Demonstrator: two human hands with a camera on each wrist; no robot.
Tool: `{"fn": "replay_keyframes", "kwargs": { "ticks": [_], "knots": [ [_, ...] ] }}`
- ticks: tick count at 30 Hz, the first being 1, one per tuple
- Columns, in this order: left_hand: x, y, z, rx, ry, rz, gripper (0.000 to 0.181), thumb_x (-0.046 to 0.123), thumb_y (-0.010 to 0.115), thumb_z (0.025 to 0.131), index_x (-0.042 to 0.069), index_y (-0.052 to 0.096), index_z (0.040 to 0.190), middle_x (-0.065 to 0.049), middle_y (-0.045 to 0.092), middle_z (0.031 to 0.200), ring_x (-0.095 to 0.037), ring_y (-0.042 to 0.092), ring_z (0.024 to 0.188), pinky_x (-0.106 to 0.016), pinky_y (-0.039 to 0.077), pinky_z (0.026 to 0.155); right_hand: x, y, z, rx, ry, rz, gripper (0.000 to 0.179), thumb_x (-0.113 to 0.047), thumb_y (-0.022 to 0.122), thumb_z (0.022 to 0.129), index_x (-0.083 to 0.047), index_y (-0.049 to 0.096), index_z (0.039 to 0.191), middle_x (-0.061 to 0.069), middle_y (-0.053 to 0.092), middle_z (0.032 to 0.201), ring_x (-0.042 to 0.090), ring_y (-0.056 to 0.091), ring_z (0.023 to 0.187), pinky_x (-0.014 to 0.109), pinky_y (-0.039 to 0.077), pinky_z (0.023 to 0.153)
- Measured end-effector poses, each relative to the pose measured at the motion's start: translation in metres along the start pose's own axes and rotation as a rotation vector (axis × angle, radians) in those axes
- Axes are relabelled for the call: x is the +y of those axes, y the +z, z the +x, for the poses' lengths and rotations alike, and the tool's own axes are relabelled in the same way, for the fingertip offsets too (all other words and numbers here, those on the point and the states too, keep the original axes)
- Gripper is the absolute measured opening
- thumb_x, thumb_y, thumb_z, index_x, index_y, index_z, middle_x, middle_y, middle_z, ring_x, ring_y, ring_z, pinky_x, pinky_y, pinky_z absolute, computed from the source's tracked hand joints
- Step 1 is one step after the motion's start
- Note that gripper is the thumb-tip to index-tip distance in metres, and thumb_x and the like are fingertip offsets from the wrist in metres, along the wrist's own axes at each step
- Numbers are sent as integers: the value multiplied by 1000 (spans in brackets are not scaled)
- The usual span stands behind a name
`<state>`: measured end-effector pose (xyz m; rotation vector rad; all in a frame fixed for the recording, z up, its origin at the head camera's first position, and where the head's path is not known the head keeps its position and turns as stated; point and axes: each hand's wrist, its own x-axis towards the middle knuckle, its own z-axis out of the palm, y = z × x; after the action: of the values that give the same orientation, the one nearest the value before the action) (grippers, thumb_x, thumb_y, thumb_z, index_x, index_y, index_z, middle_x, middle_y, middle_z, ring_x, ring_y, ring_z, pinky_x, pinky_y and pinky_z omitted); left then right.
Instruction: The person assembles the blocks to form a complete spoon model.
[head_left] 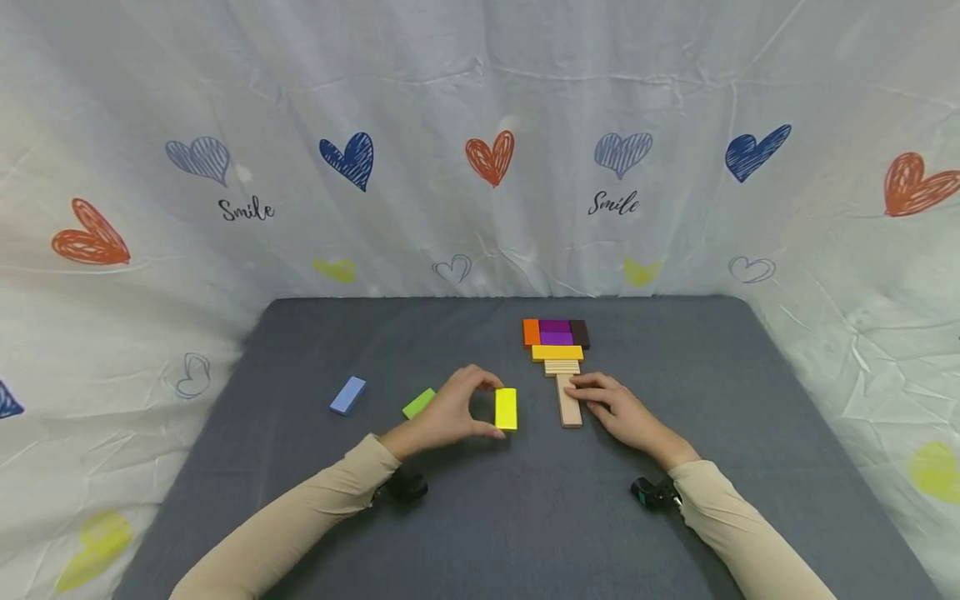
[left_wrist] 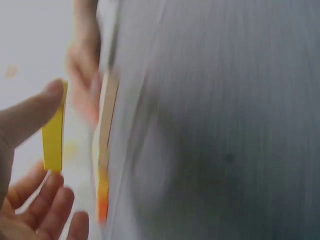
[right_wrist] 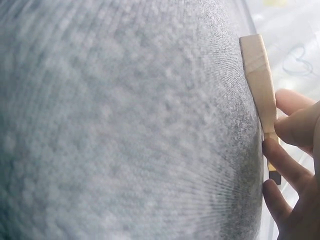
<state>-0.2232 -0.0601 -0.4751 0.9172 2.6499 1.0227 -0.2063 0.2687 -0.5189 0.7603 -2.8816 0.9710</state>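
A bright yellow rectangular block (head_left: pixel 506 409) is pinched between the thumb and fingertips of my left hand (head_left: pixel 448 412). In the left wrist view that yellow block (left_wrist: pixel 54 135) stands on end between thumb and fingers. My right hand (head_left: pixel 628 417) touches the upper right part of a plain wooden block (head_left: pixel 569 412), fingers reaching over it. Beyond this block lie thin pale wooden strips (head_left: pixel 562 367), then an amber block (head_left: pixel 557 353) set crosswise. Orange (head_left: pixel 531 332), purple (head_left: pixel 556 327) and dark brown (head_left: pixel 580 333) blocks form the far end.
A green block (head_left: pixel 418 404) lies partly behind my left hand, and a blue block (head_left: pixel 348 396) farther left. Grey cloth covers the table (head_left: pixel 510 533). A white curtain (head_left: pixel 420 75) with printed hearts surrounds its back and sides.
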Motion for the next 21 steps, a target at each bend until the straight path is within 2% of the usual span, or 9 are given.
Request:
{"fn": "replay_keyframes", "kwargs": {
  "ticks": [6,12,18,21],
  "knots": [
    [33,47,6,-77,50,34,68,45,88,70,19,55,123,2,56,118,-14,52,110,-26,49,93,-1,1,1,1,4,-2,39,-2,56,98,-13,63,135,8,56,139,33,49,135,55,41,110],
    [49,79,10,-115,89,132,67,47,87,71,19,54,121,2,54,113,-8,46,98,-20,42,83,0,2,1,-1,-7,3,39,-1,56,98,-12,62,135,9,56,139,34,49,135,55,41,109],
    [57,97,14,-118,105,275,66,55,84,71,21,55,119,6,54,108,-7,43,93,-22,34,77,0,1,1,-1,-8,1,40,-1,56,98,-12,62,136,9,55,140,34,48,136,57,41,109],
    [58,100,16,-115,100,292,66,55,84,72,21,54,120,6,54,108,-7,43,92,-21,35,76,0,1,1,-1,-1,0,40,-1,57,98,-13,62,135,9,55,140,34,47,136,57,40,110]
  ]
}}
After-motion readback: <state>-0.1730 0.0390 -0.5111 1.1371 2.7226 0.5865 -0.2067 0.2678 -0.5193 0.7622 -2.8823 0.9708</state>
